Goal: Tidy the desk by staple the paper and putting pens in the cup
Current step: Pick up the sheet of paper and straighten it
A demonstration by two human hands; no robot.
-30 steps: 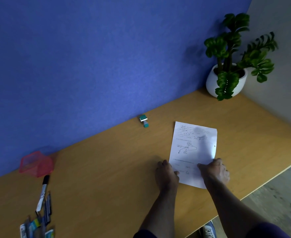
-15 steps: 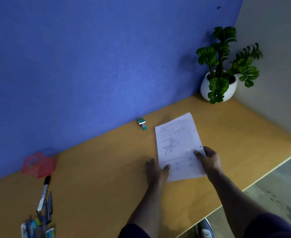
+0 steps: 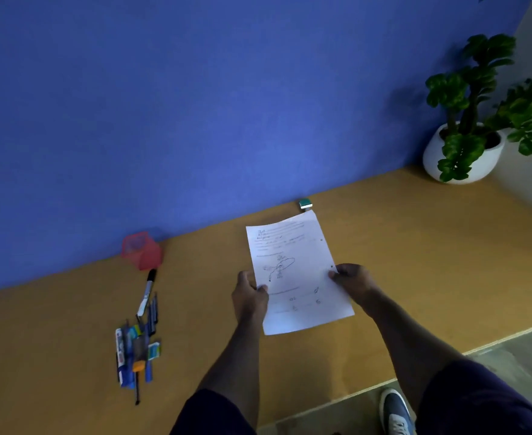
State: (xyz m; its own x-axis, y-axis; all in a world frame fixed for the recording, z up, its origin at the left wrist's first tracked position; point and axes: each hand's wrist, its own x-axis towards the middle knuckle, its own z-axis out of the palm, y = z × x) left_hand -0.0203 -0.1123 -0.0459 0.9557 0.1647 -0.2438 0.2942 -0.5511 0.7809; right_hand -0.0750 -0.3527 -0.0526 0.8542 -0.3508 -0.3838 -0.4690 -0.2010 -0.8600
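Observation:
A white paper (image 3: 293,271) with writing and a sketch is held over the wooden desk (image 3: 415,246). My left hand (image 3: 249,296) pinches its left edge and my right hand (image 3: 351,277) pinches its right edge. A small teal stapler (image 3: 304,204) lies by the blue wall, just beyond the paper's far corner. A red mesh cup (image 3: 141,251) stands at the wall to the left. A black-capped marker (image 3: 147,291) and a bundle of several pens (image 3: 137,346) lie in front of the cup.
A potted plant in a white pot (image 3: 465,155) stands in the far right corner. The blue partition (image 3: 227,105) runs along the back of the desk. The desk's front edge (image 3: 415,368) is near, with the floor and my shoe (image 3: 395,412) below.
Both hands have taken hold of the paper's side edges and lifted it off the desk. The view has swung left, bringing the cup and pens nearer the middle.

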